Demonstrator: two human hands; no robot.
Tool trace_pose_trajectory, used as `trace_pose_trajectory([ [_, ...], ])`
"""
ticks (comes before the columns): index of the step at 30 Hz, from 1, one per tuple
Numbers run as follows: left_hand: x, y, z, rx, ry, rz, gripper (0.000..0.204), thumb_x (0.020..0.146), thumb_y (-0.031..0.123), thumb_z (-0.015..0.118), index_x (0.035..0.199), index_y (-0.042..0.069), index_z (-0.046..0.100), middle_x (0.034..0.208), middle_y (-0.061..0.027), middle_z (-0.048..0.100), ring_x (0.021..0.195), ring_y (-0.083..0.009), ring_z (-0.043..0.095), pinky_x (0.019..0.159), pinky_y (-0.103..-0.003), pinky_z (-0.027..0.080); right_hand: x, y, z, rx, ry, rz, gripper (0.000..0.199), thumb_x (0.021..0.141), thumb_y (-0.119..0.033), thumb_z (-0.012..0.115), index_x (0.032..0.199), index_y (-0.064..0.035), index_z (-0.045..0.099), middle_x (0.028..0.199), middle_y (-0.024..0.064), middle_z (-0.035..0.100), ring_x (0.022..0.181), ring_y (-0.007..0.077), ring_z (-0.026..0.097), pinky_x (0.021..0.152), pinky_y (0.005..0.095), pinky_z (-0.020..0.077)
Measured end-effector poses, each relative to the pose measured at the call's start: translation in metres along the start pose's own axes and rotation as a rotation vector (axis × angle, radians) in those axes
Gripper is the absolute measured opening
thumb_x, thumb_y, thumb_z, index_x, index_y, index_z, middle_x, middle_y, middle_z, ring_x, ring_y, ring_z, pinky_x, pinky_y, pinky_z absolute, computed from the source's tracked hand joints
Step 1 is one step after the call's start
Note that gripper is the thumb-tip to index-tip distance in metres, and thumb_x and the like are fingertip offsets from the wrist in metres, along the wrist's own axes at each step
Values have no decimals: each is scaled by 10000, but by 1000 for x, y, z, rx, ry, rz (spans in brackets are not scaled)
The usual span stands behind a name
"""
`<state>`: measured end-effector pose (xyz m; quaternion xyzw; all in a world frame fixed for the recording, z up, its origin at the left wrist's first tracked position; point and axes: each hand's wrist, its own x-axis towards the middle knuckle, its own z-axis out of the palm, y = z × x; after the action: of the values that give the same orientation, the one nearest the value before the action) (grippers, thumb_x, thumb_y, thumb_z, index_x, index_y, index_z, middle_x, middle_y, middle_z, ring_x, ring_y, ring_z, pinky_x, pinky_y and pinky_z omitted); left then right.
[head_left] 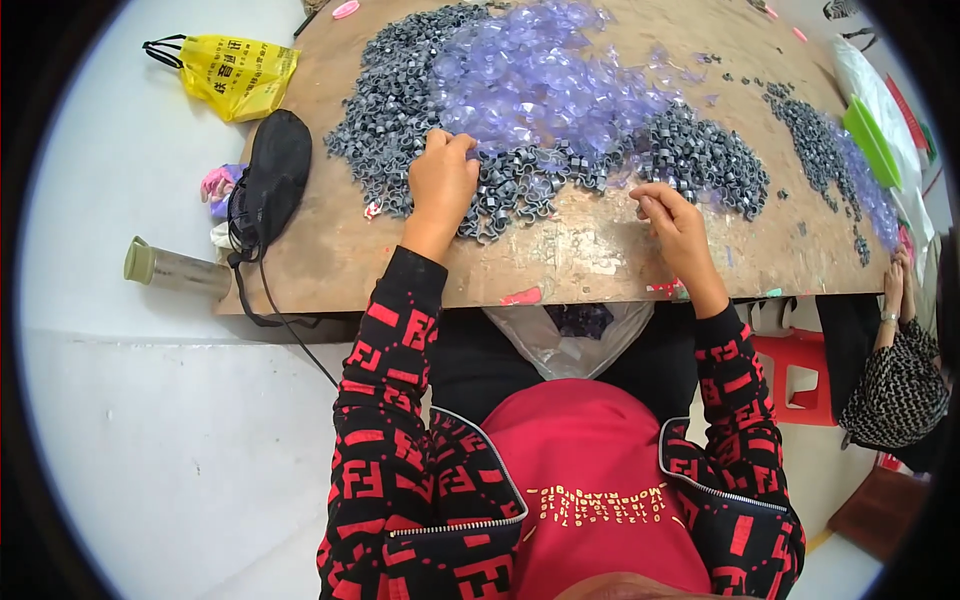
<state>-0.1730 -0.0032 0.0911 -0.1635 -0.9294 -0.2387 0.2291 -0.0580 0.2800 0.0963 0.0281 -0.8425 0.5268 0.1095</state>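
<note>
A heap of small grey plastic clips [385,110] spreads over the brown table [610,265], with a mound of clear purple plastic pieces [530,75] beside and partly on it. My left hand [445,188] rests at the heap's near edge, its fingers curled down among the clips; what they grip is hidden. Over the bare wood my right hand [674,222] is held with thumb and fingers pinched together, just short of a smaller pile of grey clips [700,160]. Anything in that pinch is too small to make out.
An open clear plastic bag [590,350] with dark pieces hangs at the table's front edge. A black cap-like item [277,165], a bottle [175,270] and a yellow bag [240,75] lie left. At right are a green tray [870,140], a red stool [800,375] and another person's hands [897,285].
</note>
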Motion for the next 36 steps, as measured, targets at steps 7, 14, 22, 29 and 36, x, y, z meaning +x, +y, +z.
trace_pose_trajectory([
  [7, -2, -5, 2, -191, 194, -114, 149, 696, 13, 554, 828, 47, 611, 813, -89, 584, 680, -234, 582, 613, -322, 466, -5, -18, 2, 478, -78, 108, 184, 854, -74, 556, 1029, -20, 542, 881, -6, 559, 761, 65, 529, 677, 205, 422],
  [14, 0, -22, -4, -894, 141, -503, 120, 756, -43, 545, 851, 19, 586, 795, -11, 582, 644, -74, 506, 575, -197, 413, -12, -26, 6, 360, -106, 114, 211, 832, -57, 579, 1033, -29, 522, 885, -3, 554, 793, 78, 532, 712, 220, 434],
  [22, -13, 12, -29, -1707, -7, -687, 229, 779, -66, 521, 1000, -12, 537, 877, -48, 569, 745, -105, 544, 672, -215, 454, -28, -38, 11, 548, -113, 146, 195, 826, -60, 594, 1012, -35, 544, 917, 0, 565, 837, 70, 531, 754, 218, 432],
  [29, -41, 62, -31, -1598, 5, -581, 227, 804, 27, 618, 1006, 27, 515, 868, -30, 560, 765, -108, 544, 689, -227, 455, -30, -41, 18, 609, -93, 85, 186, 818, -58, 608, 989, -37, 539, 910, -9, 561, 835, 61, 523, 776, 205, 414],
  [36, -61, 88, -36, -1898, -208, -763, 159, 838, 161, 626, 933, 59, 549, 868, -27, 581, 748, -109, 561, 674, -244, 478, -35, -54, 18, 623, -47, 91, 179, 820, -54, 603, 987, -39, 541, 904, 2, 566, 835, 80, 533, 769, 221, 428],
])
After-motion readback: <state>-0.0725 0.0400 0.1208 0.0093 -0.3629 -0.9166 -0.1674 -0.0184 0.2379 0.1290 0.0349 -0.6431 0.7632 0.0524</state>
